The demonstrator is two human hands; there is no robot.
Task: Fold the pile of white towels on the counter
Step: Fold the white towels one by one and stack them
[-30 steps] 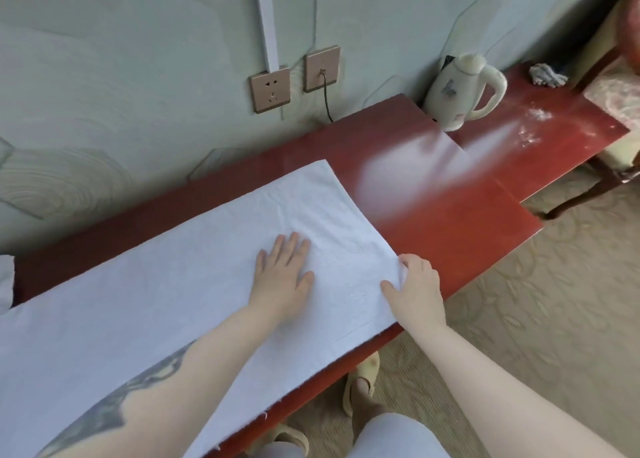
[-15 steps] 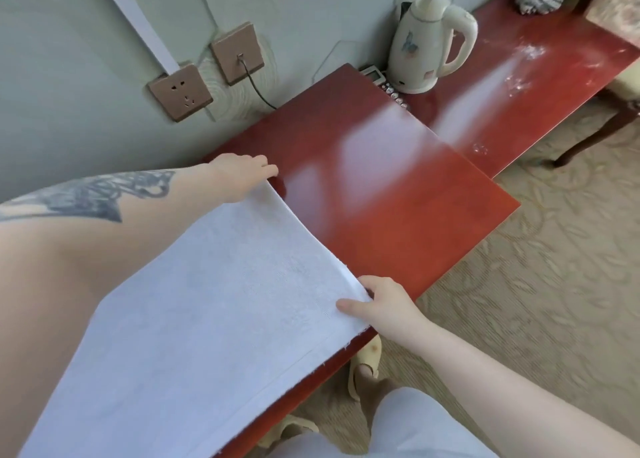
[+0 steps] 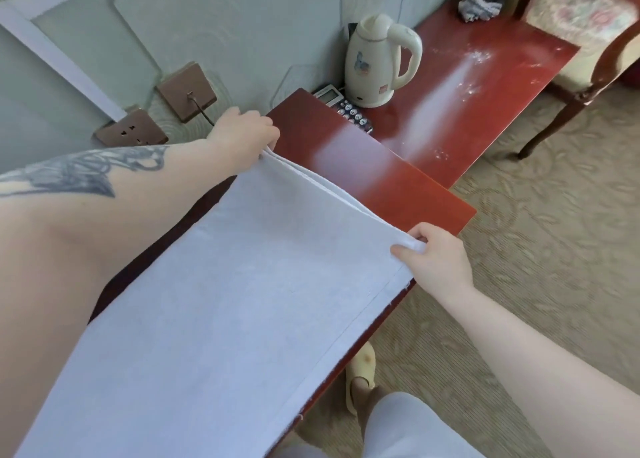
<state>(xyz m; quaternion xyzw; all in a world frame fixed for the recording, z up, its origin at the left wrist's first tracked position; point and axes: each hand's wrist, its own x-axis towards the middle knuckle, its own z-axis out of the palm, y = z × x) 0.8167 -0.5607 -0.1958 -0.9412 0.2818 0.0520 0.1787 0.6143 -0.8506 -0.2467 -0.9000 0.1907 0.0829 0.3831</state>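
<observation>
On the glossy red counter (image 3: 391,180), a kettle (image 3: 375,62) stands against the green wall (image 3: 242,24).

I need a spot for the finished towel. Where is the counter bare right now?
Bare counter lies beyond the towel, up to its right end. The lower shelf is crowded by the wall: kettle, phone, grey rag. Its front strip is free.

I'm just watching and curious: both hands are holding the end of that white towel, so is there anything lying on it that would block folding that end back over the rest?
Nothing visible does. The left hand and right hand pinch the corners of the towel, whose surface is bare.
</observation>
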